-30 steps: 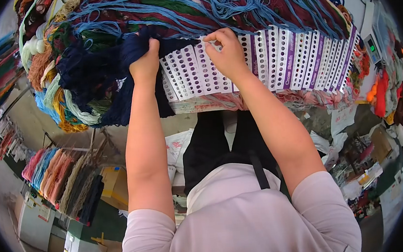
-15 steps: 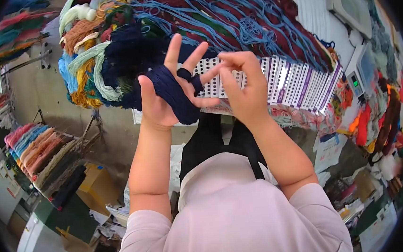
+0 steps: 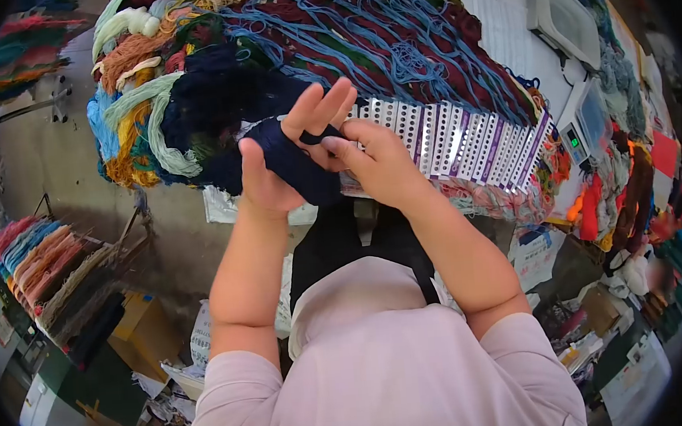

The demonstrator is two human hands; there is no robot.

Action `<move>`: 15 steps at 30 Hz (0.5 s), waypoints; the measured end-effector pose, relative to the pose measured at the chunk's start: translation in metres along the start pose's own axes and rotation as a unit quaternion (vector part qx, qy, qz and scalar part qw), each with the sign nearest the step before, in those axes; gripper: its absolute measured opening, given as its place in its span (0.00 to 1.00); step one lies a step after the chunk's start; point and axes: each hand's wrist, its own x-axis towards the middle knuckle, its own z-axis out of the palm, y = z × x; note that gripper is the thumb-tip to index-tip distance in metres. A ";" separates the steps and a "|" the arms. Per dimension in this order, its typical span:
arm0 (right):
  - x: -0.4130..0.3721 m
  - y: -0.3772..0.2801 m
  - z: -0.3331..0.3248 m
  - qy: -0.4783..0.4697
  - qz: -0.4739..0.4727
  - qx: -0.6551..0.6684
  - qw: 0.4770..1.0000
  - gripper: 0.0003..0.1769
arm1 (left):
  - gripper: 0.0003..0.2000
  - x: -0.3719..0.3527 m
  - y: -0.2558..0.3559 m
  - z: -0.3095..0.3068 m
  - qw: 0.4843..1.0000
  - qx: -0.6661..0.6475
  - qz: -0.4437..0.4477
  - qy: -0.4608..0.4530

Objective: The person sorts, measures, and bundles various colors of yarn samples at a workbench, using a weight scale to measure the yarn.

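A hank of navy yarn [image 3: 295,164] lies looped across the palm of my left hand [image 3: 268,185], between the thumb and the raised fingers. Those fingers are stretched upward and the thumb stands apart. Dark bands [image 3: 317,135] wrap around the fingers of this hand. My right hand [image 3: 381,158] is closed at them, its thumb pressed over a band and its index finger curled behind. The exact pinch point is partly hidden. Behind both hands, a heap of dark navy yarn [image 3: 216,103] lies on the table.
Blue and maroon yarn [image 3: 391,41] covers much of the table, beside perforated white-and-purple strips [image 3: 472,143]. Multicoloured skeins [image 3: 129,117] hang at the left edge. A digital scale [image 3: 578,126] stands on the right. A rack of yarn [image 3: 49,276] is at lower left.
My right hand has moved left and down, from touching a fingertip to closing over the banded fingers. The left fingers, spread before, are now closer together and tilted. The view has shifted slightly.
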 end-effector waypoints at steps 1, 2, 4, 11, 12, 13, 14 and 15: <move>-0.004 0.000 -0.014 -0.032 0.004 -0.024 0.999 0.14 | 0.42 -0.007 0.005 -0.014 0.998 -0.045 -0.046 -0.026; -0.007 -0.006 -0.027 -0.063 0.006 -0.049 0.997 0.11 | 0.40 -0.015 0.016 -0.032 0.990 -0.090 -0.092 -0.052; -0.032 0.020 -0.078 0.023 -0.100 0.109 0.989 0.06 | 0.36 -0.034 0.051 -0.081 0.983 -0.136 -0.091 -0.085; -0.247 0.003 -0.297 0.314 -0.196 0.351 0.860 0.13 | 0.08 -0.094 0.202 -0.148 0.952 -0.116 0.128 0.253; -0.277 -0.005 -0.309 0.342 -0.206 0.319 0.859 0.14 | 0.07 -0.095 0.208 -0.155 0.945 -0.069 0.156 0.278; -0.298 -0.009 -0.314 0.378 -0.214 0.281 0.856 0.15 | 0.07 -0.088 0.207 -0.161 0.949 -0.065 0.140 0.273; -0.311 -0.011 -0.316 0.424 -0.204 0.219 0.855 0.17 | 0.06 -0.080 0.204 -0.168 0.953 -0.061 0.124 0.268; -0.309 -0.008 -0.314 0.483 -0.176 0.184 0.838 0.18 | 0.05 -0.060 0.185 -0.165 0.951 -0.067 0.099 0.284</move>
